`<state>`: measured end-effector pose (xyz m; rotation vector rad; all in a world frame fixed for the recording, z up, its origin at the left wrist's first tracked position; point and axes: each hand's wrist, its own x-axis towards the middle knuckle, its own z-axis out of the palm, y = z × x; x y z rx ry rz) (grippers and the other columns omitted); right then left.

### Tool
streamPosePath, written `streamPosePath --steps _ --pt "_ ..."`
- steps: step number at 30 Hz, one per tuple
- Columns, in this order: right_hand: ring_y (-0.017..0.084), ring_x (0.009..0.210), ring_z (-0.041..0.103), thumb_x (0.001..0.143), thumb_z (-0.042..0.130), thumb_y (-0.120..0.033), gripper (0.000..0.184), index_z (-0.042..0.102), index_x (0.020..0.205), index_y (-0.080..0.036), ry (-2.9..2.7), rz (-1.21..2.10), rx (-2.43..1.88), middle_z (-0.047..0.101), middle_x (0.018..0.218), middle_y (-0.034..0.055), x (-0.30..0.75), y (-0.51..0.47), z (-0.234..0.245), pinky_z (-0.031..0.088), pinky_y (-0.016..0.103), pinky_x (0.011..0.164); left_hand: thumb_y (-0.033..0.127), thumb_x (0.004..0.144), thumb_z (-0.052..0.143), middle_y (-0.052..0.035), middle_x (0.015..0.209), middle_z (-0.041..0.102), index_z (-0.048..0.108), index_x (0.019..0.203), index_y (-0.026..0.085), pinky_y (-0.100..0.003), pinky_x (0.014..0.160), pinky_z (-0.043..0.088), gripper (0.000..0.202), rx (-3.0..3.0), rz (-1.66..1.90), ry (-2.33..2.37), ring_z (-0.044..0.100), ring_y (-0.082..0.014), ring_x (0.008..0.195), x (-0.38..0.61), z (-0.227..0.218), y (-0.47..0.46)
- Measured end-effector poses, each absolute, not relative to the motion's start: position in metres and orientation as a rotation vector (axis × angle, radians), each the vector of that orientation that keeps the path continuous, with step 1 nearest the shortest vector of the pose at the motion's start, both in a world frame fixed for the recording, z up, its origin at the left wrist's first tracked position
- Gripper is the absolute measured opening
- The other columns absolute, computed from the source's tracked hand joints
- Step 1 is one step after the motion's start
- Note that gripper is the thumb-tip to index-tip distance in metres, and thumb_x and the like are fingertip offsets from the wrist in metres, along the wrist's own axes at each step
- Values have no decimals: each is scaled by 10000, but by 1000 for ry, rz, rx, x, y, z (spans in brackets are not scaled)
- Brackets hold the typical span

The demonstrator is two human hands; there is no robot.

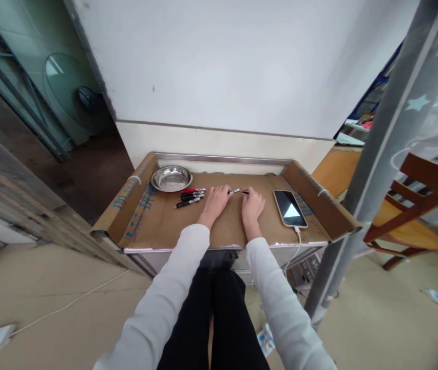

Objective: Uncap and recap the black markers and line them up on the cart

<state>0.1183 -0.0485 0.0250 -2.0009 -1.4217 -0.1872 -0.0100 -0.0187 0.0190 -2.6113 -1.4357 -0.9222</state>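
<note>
Both my hands rest on a cardboard-covered table (165, 226). My left hand (216, 199) and my right hand (252, 204) are closed on the two ends of one pen (236, 191), which lies level between them near the table's far side. Left of my left hand lie several more pens (191, 197), one red and the others black, side by side on the cardboard.
A round metal bowl (171, 178) stands at the back left. A phone (290, 207) with a lit screen lies at the right, its white cable running over the front edge. A grey pillar (380, 139) and a wooden chair (415, 205) stand at the right.
</note>
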Motion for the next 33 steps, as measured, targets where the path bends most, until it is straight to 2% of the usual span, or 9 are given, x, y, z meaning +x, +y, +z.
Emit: streamPosePath --steps 11,16,18,20,22,24,26,30,33 --pt "201 837 528 924 365 -246 263 625 950 -214 -1445 -206 -1896 677 903 66 118 -52 26 247 307 769 273 934 416 -52 1052 625 511 1057 214 -342 824 281 167 -2520 -939 -1495 535 -205 964 -15 24 -27" --pt "209 857 550 908 365 -230 256 617 938 -198 -1523 -176 -1805 683 906 81 119 -49 24 290 328 820 286 928 430 -45 1061 621 515 1061 225 -341 831 282 169 -2521 -883 -1527 525 -201 968 -17 29 -33" --pt "220 888 572 889 353 -199 273 601 1004 -185 -1579 -130 -1714 684 948 99 118 -49 23 330 344 845 279 932 421 -47 1070 621 517 1066 225 -339 838 284 174 -2534 -892 -1525 526 -198 978 -17 30 -34" --pt "222 973 586 840 352 -135 393 509 1199 -163 -1677 -34 -1535 656 1089 120 116 -50 23 378 346 865 271 937 404 -59 1083 620 519 1076 220 -340 848 285 188 -2516 -935 -1552 527 -198 990 -19 32 -34" --pt "205 1056 579 760 356 -70 639 290 1390 -151 -1777 92 -1335 578 1257 124 115 -51 23 426 325 863 268 937 398 -68 1086 623 526 1082 219 -348 857 286 199 -2470 -992 -1603 529 -203 993 -21 34 -36" --pt "190 1044 593 698 347 -39 816 81 1460 -162 -1820 197 -1235 497 1358 123 114 -52 22 466 305 828 274 933 404 -73 1082 629 536 1085 222 -358 865 288 208 -2427 -1040 -1649 529 -209 989 -22 37 -40" --pt "184 994 612 682 336 -37 863 5 1468 -170 -1802 234 -1247 458 1393 128 115 -51 20 487 305 807 291 928 412 -72 1076 636 550 1079 226 -374 883 286 214 -2383 -1094 -1682 519 -218 1000 -23 40 -48" --pt "215 1164 524 693 349 -46 779 170 1446 -127 -1768 132 -1360 481 1364 132 117 -45 15 433 386 966 320 908 438 -79 1050 645 586 1022 228 -456 933 259 209 -2121 -1250 -1875 448 -269 1092 -24 42 -74" --pt "245 1221 472 721 355 -60 692 272 1407 -89 -1777 81 -1467 485 1347 157 118 -41 10 398 428 1011 295 891 448 -107 1026 628 605 981 214 -521 944 247 198 -1939 -1163 -2026 402 -312 1126 -31 34 -96"
